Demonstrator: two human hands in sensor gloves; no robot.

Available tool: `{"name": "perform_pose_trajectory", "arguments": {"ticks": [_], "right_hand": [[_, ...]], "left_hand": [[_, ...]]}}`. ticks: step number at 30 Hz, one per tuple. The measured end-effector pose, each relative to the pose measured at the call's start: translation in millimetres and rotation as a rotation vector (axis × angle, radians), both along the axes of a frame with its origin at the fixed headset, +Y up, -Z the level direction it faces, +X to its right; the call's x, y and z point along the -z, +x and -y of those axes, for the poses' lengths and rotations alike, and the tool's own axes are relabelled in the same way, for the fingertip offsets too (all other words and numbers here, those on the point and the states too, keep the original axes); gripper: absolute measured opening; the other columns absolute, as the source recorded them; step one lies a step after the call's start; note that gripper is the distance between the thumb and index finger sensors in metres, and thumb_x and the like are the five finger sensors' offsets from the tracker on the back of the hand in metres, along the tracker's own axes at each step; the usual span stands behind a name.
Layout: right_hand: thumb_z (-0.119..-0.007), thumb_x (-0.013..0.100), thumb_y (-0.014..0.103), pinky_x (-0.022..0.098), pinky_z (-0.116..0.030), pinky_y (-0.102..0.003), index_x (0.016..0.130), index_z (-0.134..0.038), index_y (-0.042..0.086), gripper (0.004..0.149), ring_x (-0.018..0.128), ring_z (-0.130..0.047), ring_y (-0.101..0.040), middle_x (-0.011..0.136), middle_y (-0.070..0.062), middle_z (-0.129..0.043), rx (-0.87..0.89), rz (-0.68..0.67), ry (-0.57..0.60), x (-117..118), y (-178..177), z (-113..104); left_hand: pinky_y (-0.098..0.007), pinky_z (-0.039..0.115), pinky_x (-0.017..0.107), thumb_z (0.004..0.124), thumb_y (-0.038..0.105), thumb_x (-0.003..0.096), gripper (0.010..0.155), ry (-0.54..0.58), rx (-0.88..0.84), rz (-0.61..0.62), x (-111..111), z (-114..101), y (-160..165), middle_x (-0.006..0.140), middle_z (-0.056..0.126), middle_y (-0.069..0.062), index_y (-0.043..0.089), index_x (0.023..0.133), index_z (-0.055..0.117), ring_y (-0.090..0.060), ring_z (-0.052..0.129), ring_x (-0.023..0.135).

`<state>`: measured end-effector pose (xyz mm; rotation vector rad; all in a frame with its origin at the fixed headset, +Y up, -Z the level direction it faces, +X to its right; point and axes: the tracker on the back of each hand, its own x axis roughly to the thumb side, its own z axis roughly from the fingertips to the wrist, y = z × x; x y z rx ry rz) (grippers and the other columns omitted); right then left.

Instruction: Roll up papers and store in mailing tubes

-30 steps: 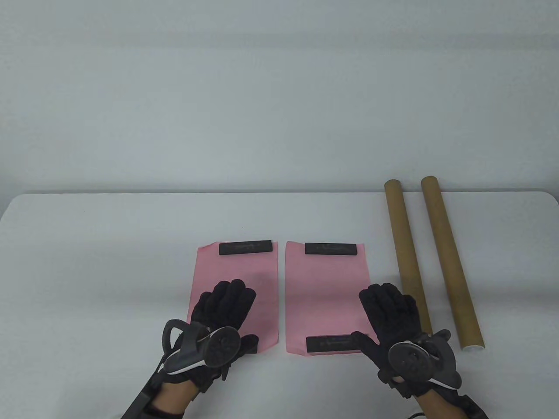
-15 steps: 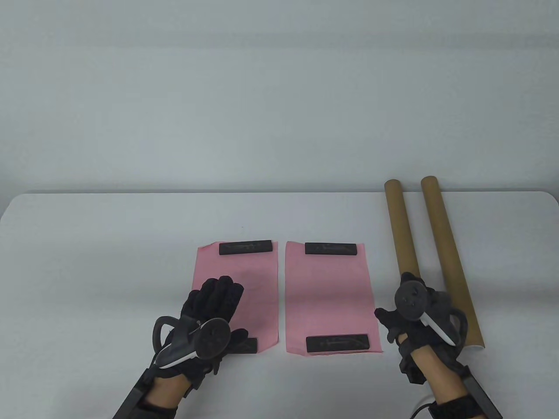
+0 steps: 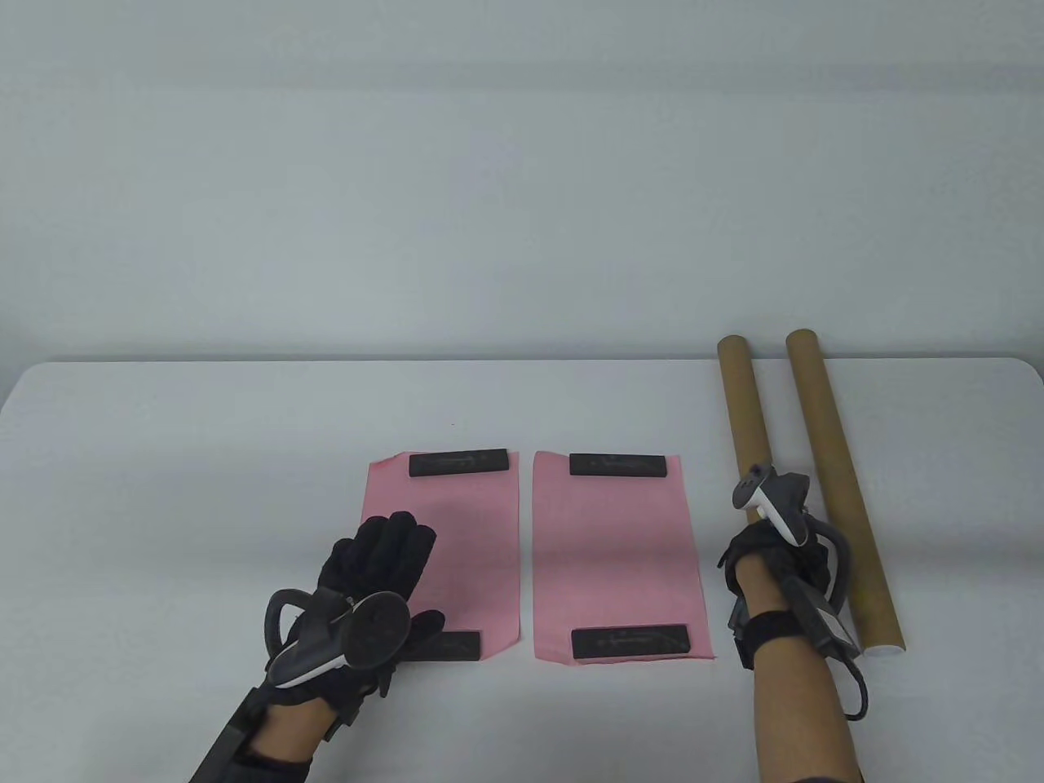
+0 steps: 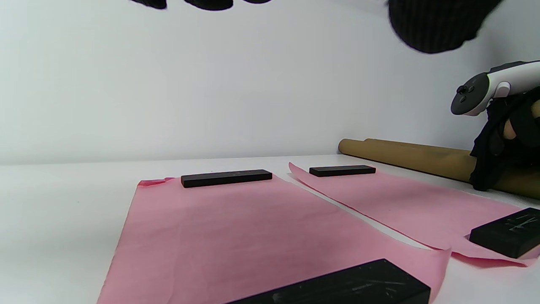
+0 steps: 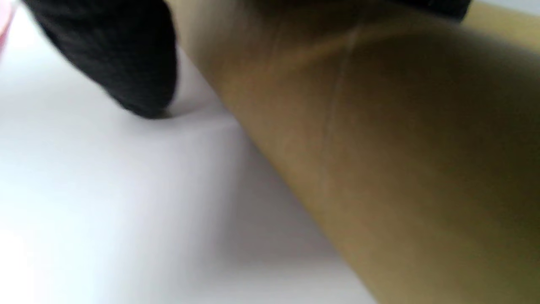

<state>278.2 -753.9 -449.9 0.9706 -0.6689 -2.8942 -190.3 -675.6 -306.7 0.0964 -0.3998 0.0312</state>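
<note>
Two pink papers lie side by side, the left paper (image 3: 477, 530) and the right paper (image 3: 612, 555), each held flat by a black bar weight at its far end (image 3: 463, 462) and near end (image 3: 630, 642). Two brown mailing tubes lie to the right, the left tube (image 3: 746, 416) and the right tube (image 3: 832, 465). My left hand (image 3: 383, 555) is open, fingers spread over the left paper's near left part. My right hand (image 3: 771, 559) wraps over the left tube, which fills the right wrist view (image 5: 379, 147), with the thumb (image 5: 126, 63) down on the table beside it.
The white table (image 3: 163, 489) ends at a far edge just behind the tubes' far ends. The right tube's near end has a white cap (image 3: 885, 650). A cable hangs from my right wrist (image 3: 856, 693).
My right hand left the right paper's near right corner, moved right and forward, and turned onto the left tube. My left hand slid a little left and back.
</note>
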Motion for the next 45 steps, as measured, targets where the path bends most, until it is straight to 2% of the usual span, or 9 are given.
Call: {"name": "perform_pose_trajectory", "arguments": {"ticks": [5,9,15,20,27,31,34,40,45], "right_hand": [[-0.09,0.046,0.042,0.052,-0.09,-0.058,0.105,-0.043,-0.008,0.091,0.076,-0.09,-0.045,0.095,-0.027,-0.064,0.067,0.063,0.07,-3.1,1.5,1.2],[-0.09,0.047,0.043,0.051,-0.093,-0.057,0.105,-0.043,-0.007,0.09,0.078,-0.092,-0.045,0.096,-0.027,-0.063,0.079,0.061,0.092,-7.5,1.3,-17.4],[-0.092,0.047,0.046,0.053,-0.092,-0.055,0.106,-0.044,-0.001,0.089,0.075,-0.091,-0.04,0.096,-0.022,-0.063,0.109,-0.133,0.226,-31.9,-3.5,-62.6],[-0.1,0.042,0.048,0.052,-0.095,-0.047,0.101,-0.06,0.011,0.08,0.07,-0.096,-0.029,0.092,-0.013,-0.073,-0.074,-0.346,0.393,-78.9,-17.2,-91.4],[-0.106,0.034,0.039,0.052,-0.091,-0.052,0.093,-0.076,0.02,0.069,0.067,-0.1,-0.029,0.087,-0.007,-0.083,-0.136,-0.598,0.867,-132.6,-19.7,-75.0],[-0.104,0.037,0.039,0.06,-0.084,-0.053,0.093,-0.071,0.028,0.066,0.076,-0.094,-0.027,0.091,-0.001,-0.079,-0.197,-0.749,0.924,-139.9,-3.7,-79.2],[-0.104,0.038,0.038,0.065,-0.079,-0.055,0.093,-0.069,0.031,0.066,0.08,-0.09,-0.029,0.093,0.001,-0.076,-0.16,-0.771,0.946,-143.0,6.4,-75.2],[-0.103,0.04,0.037,0.072,-0.072,-0.057,0.094,-0.065,0.035,0.066,0.088,-0.083,-0.028,0.096,0.005,-0.072,-0.076,-0.829,0.973,-145.1,25.5,-68.0],[-0.102,0.041,0.038,0.074,-0.069,-0.057,0.094,-0.064,0.037,0.066,0.091,-0.08,-0.028,0.097,0.006,-0.07,-0.083,-0.831,0.98,-145.1,26.7,-68.2]], "left_hand": [[-0.056,0.05,0.077,0.066,0.07,0.0363,0.092,0.001,0.002,0.005,0.0,1.1,-0.2,0.118,0.03,-0.004,0.033,0.108,0.022,-0.034,0.04,0.112],[-0.056,0.05,0.077,0.066,0.07,0.0363,0.092,-0.006,0.0,-0.001,0.3,1.4,-1.5,0.118,0.03,-0.003,0.033,0.108,0.022,-0.034,0.04,0.112],[-0.056,0.05,0.077,0.066,0.07,0.0363,0.092,-0.013,-0.007,-0.008,1.2,1.5,-3.7,0.118,0.03,-0.004,0.033,0.108,0.022,-0.034,0.04,0.112],[-0.056,0.051,0.077,0.069,0.069,0.0362,0.092,-0.03,-0.029,-0.017,3.5,1.5,-6.8,0.118,0.034,-0.003,0.032,0.109,0.026,-0.034,0.043,0.112],[-0.054,0.057,0.076,0.075,0.065,0.0372,0.09,-0.071,-0.197,-0.05,10.6,2.1,-23.0,0.116,0.045,-0.005,0.029,0.109,0.034,-0.032,0.056,0.11],[-0.058,0.062,0.074,0.077,0.059,0.0393,0.084,-0.063,-0.362,-0.057,13.0,-5.9,-33.6,0.112,0.055,-0.011,0.024,0.108,0.043,-0.038,0.067,0.106],[-0.057,0.066,0.072,0.078,0.053,0.041,0.075,-0.052,-0.55,-0.023,14.3,-12.5,-37.7,0.107,0.066,-0.011,0.023,0.105,0.053,-0.037,0.077,0.101],[-0.045,0.089,0.061,0.076,0.048,0.0435,0.053,-0.059,-0.88,0.068,8.1,-24.6,-35.6,0.085,0.096,-0.002,0.026,0.092,0.079,-0.023,0.106,0.076],[-0.039,0.092,0.053,0.076,0.052,0.0437,0.048,-0.091,-0.953,0.175,3.5,-27.3,-24.4,0.07,0.104,0.002,0.028,0.084,0.088,-0.018,0.112,0.057]]}}
